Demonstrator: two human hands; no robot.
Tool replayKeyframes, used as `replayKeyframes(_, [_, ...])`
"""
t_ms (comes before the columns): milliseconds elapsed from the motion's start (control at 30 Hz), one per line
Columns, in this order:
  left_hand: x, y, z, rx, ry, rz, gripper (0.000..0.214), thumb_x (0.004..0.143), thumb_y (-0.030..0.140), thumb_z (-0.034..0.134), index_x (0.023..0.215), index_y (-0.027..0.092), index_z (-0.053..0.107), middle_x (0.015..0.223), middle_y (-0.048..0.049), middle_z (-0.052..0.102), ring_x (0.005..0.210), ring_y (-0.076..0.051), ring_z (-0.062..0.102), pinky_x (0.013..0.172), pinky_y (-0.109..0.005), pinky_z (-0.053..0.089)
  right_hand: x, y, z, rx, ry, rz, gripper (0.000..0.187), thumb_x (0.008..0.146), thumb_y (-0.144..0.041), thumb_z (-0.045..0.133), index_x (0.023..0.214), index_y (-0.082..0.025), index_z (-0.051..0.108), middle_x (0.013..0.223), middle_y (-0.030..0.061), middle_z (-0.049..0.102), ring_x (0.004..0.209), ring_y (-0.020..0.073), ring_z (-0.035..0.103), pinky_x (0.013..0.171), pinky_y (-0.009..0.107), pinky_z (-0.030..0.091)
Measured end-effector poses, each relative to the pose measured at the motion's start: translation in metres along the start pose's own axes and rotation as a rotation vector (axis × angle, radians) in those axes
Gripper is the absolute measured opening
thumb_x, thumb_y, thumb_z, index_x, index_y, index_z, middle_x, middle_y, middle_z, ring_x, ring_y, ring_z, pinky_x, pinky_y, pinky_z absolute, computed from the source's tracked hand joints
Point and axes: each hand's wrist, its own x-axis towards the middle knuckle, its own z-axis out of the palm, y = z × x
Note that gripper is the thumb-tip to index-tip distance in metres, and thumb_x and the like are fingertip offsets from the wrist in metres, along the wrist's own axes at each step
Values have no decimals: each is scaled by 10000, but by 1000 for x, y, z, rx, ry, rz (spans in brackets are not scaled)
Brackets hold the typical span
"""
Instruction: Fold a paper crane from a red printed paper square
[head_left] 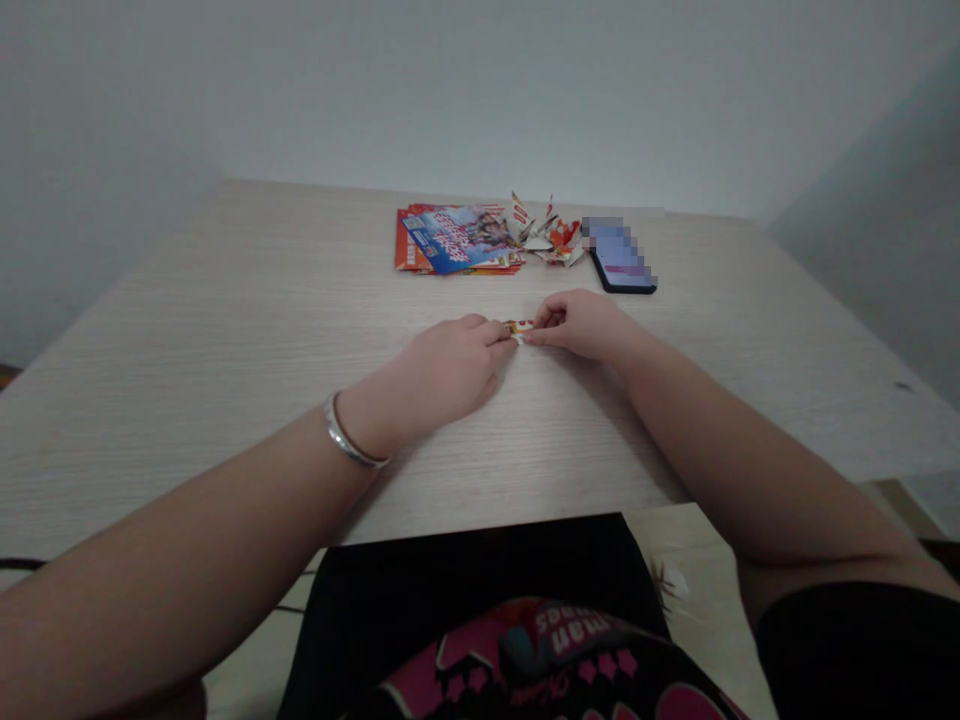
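The left hand [454, 370] and the right hand [592, 325] hide most of the small printed paper [523, 326], so its full shape I cannot tell. Near the far edge of the tabletop [247, 300], blocky blur covers part of the smartphone [621, 268], and the blue leaflet [448, 240] hides much of the orange leaflets [406, 248] beneath.

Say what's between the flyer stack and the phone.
Folded printed paper pieces, loosely clustered, between the flyer stack and the phone; head view.

A small piece of paper [523, 325], white with red and yellow print, shows about midway between the left and right edges of the tabletop [247, 300], well in from the near edge, its ends partly hidden.
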Motion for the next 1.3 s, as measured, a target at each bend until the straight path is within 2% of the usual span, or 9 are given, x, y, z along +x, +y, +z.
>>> replayKeyframes(200, [-1, 0, -2, -24, 3, -31, 377, 1020, 202, 435, 1213, 67, 729, 1232, -186, 718, 1158, -298, 658, 1054, -438, 517, 3, 1, -6, 9, -66, 38, 212, 829, -418, 804, 873, -211, 806, 803, 21, 760, 715, 159, 603, 610, 302, 363])
replayKeyframes(333, [-2, 5, -12, 33, -30, -110, 366, 1010, 222, 429, 1009, 97, 773, 1063, -173, 738, 985, -293, 681, 911, -436, 540, 2, -1, -6, 5, -67, 66, 196, 830, -402, 808, 890, -215, 811, 782, 9, 741, 667, 141, 565, 587, 299, 347])
replayKeyframes(600, [-3, 14, -30, 133, -116, -240, 419, 1036, 266, 395, 942, 122, 777, 985, -153, 732, 913, -294, 697, 769, -418, 502, 4, 2, -2, 39, -45, 29, 169, 836, -352, 810, 890, -192, 802, 785, 17, 730, 662, 142, 555, 586, 296, 349])
replayKeyframes(667, [-3, 14, -30, 143, -130, -233, 401, 1029, 258, 406, 959, 126, 778, 1014, -154, 730, 940, -302, 699, 779, -422, 507, 2, 3, 0, 58, -16, -54, 124, 843, -290, 798, 901, -181, 800, 798, 22, 737, 671, 143, 565, 610, 288, 374])
replayKeyframes(733, [-4, 14, -30, 150, -134, -218, 368, 1010, 241, 432, 981, 128, 781, 1036, -158, 728, 968, -314, 698, 800, -432, 515, -2, 1, 1, 37, 37, -236, 76, 854, -209, 767, 914, -184, 806, 843, 33, 754, 733, 156, 607, 681, 289, 419])
replayKeyframes(833, [-5, 12, -27, 125, -130, -200, 347, 989, 222, 450, 999, 128, 783, 1048, -162, 724, 991, -319, 692, 832, -437, 527, -8, -2, 0, -97, 99, -552, 135, 894, -155, 709, 927, -205, 829, 951, 64, 784, 918, 201, 669, 826, 320, 454])
replayKeyframes(900, [-5, 9, -27, 78, -134, -215, 364, 997, 229, 432, 985, 125, 781, 1052, -162, 722, 983, -306, 688, 855, -427, 534, -11, -2, -2, -178, 104, -640, 179, 922, -156, 676, 947, -216, 842, 986, 73, 797, 972, 218, 683, 849, 330, 458])
replayKeyframes(1100, [-6, 7, -30, -35, -186, -261, 416, 1021, 240, 388, 911, 112, 768, 1039, -165, 721, 931, -262, 683, 896, -407, 542, -15, 1, -6, -272, 78, -645, 262, 948, -160, 625, 1055, -243, 848, 1084, 55, 815, 991, 210, 709, 809, 315, 461])
replayKeyframes(1300, [-8, 12, -32, 3, -163, -272, 329, 992, 196, 449, 1001, 107, 766, 1216, -171, 715, 1051, -295, 688, 911, -414, 554, -26, -12, -13, -423, 48, -510, 275, 951, -184, 605, 1047, -264, 850, 1110, 46, 805, 990, 213, 686, 685, 309, 379])
